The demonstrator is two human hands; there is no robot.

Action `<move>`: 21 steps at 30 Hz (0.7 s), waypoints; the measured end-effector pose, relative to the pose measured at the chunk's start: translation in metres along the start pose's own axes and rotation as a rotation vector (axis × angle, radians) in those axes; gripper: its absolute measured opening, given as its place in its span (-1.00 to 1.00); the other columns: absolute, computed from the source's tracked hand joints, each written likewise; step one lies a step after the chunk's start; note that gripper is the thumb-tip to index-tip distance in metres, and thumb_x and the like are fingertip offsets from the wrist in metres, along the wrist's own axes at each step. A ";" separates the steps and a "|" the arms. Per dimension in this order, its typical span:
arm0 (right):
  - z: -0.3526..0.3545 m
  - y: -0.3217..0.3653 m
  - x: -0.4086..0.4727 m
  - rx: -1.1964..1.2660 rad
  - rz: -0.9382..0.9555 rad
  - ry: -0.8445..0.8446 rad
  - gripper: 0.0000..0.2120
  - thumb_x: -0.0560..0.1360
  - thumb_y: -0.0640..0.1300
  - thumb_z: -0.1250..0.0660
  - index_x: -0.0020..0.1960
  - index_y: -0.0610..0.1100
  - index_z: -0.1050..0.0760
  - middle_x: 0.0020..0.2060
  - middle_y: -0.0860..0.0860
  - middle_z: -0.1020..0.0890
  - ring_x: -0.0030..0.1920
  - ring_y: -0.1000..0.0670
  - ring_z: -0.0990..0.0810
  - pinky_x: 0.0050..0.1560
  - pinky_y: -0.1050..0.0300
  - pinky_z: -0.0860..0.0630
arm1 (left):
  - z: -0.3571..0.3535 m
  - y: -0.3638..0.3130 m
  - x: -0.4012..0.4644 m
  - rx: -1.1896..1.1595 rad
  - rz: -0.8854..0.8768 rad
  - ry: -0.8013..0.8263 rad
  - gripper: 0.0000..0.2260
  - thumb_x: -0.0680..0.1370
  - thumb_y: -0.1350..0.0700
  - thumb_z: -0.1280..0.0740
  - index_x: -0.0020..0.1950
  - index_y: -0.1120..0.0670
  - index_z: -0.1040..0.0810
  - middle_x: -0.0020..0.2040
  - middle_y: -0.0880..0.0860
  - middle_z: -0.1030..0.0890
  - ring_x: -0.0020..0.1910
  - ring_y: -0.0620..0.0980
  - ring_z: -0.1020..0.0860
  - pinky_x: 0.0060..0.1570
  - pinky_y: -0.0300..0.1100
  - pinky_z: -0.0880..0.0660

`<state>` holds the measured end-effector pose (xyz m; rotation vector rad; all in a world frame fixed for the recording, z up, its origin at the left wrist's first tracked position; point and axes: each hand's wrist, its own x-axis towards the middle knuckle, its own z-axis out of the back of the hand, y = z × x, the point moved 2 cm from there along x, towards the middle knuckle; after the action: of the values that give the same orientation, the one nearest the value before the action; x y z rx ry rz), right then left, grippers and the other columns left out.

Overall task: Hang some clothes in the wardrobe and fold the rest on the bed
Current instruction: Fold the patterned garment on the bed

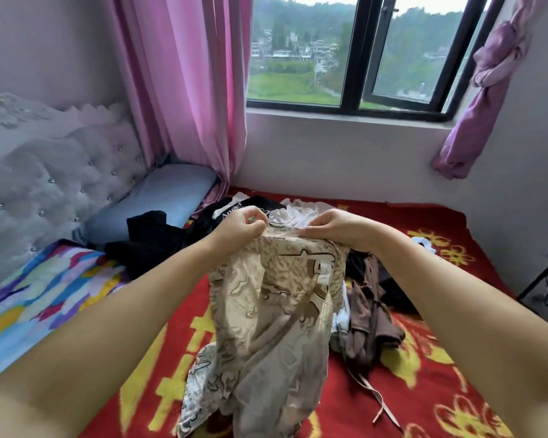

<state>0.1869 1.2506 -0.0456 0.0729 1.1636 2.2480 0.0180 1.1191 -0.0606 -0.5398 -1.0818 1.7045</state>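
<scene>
Both the left hand (246, 227) and right hand (326, 227) pinch closed on the top edge of a thin beige patterned garment (272, 314), held up over the red-and-yellow flowered bed blanket (424, 390); its trailing hem could snag the brown crumpled garment (372, 324) at three o'clock.

Beige patterned garment (266, 311) — upheld, draping
</scene>
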 end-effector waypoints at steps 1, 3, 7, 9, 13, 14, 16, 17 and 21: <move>0.002 -0.006 -0.001 -0.017 -0.020 0.017 -0.76 0.47 0.11 -0.39 -0.13 -0.06 -0.65 -0.08 -0.02 -0.65 -0.07 -0.02 -0.59 0.07 0.03 -0.52 | 0.004 -0.005 0.000 0.009 -0.028 0.030 -0.88 0.55 0.23 -0.26 -0.08 0.07 -0.57 -0.35 -0.04 -0.47 -0.41 -0.13 -0.36 -0.34 -0.30 -0.32; 0.002 -0.017 0.000 0.005 -0.060 0.027 -0.81 0.47 0.11 -0.39 -0.09 0.00 -0.64 -0.06 0.06 -0.64 -0.05 0.02 -0.60 0.15 0.03 -0.51 | 0.011 -0.014 -0.001 0.029 -0.085 0.115 -0.87 0.58 0.11 -0.30 0.10 0.02 -0.58 -0.25 -0.02 -0.53 -0.32 -0.12 -0.41 -0.23 -0.22 -0.37; -0.001 -0.023 0.005 0.015 -0.028 -0.023 -0.85 0.48 0.06 -0.39 -0.07 0.00 -0.64 -0.01 0.00 -0.66 0.02 -0.04 -0.61 0.14 -0.03 -0.53 | 0.013 -0.025 -0.005 0.626 -0.325 0.306 -0.43 0.44 -0.29 -0.29 0.43 -0.18 -0.37 0.15 -0.04 -0.62 0.01 -0.20 -0.59 -0.11 -0.21 -0.46; 0.002 -0.019 0.002 0.071 0.029 -0.047 -0.83 0.46 0.11 -0.38 -0.07 0.05 -0.64 0.04 0.02 -0.66 0.12 -0.04 -0.60 0.11 0.07 -0.53 | 0.013 -0.024 -0.003 1.080 -0.429 0.294 -0.47 0.44 -0.37 -0.21 0.37 -0.24 -0.42 0.21 -0.10 -0.58 0.15 -0.06 -0.54 -0.11 -0.19 -0.44; 0.005 0.001 -0.007 0.218 0.146 0.011 -0.40 0.30 0.38 -0.30 0.22 0.08 -0.55 0.24 0.13 -0.56 0.22 0.16 -0.52 0.17 0.21 -0.46 | 0.028 -0.033 0.001 1.083 -0.431 0.159 -0.52 0.52 -0.31 -0.06 0.10 -0.06 -0.62 -0.03 -0.03 -0.50 -0.03 0.08 -0.55 -0.23 -0.16 -0.35; 0.005 0.004 -0.007 0.270 0.141 0.038 -0.33 0.29 0.38 -0.31 0.30 0.06 -0.49 0.28 0.11 -0.53 0.22 0.15 -0.53 0.19 0.18 -0.49 | 0.034 -0.039 0.003 0.995 -0.411 0.135 -0.49 0.49 -0.32 -0.05 0.06 -0.04 -0.64 -0.07 -0.03 -0.45 -0.08 0.08 -0.54 -0.23 -0.15 -0.36; 0.005 0.011 -0.008 0.324 0.152 0.097 -0.35 0.40 0.24 -0.34 0.43 0.04 -0.36 0.34 0.05 -0.49 0.28 0.05 -0.52 0.26 0.02 -0.49 | 0.043 -0.053 0.007 0.871 -0.400 0.092 -0.52 0.50 -0.28 -0.10 0.00 0.02 -0.66 -0.11 -0.04 -0.41 -0.12 0.07 -0.52 -0.16 -0.08 -0.45; 0.006 0.016 -0.009 0.323 0.170 0.133 -0.38 0.45 0.14 -0.37 0.46 0.04 -0.30 0.35 0.02 -0.48 0.29 0.00 -0.52 0.27 -0.04 -0.48 | 0.046 -0.059 0.009 0.814 -0.401 0.076 -0.58 0.54 -0.21 -0.17 -0.03 0.07 -0.66 -0.14 -0.04 -0.42 -0.14 0.05 -0.51 -0.14 -0.06 -0.46; -0.002 0.042 -0.017 0.199 0.266 0.126 -0.45 0.50 -0.26 -0.38 0.41 -0.01 -0.29 0.22 -0.09 -0.58 0.15 0.00 -0.60 0.14 0.07 -0.57 | 0.046 -0.084 0.017 0.595 -0.368 0.002 -0.63 0.62 0.03 -0.24 -0.37 0.11 -0.47 -0.44 -0.09 -0.41 -0.47 -0.16 -0.37 -0.35 -0.17 -0.32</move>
<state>0.1796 1.2222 -0.0109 0.1764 1.5218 2.3845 0.0190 1.1243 0.0367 0.0368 -0.5757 1.5864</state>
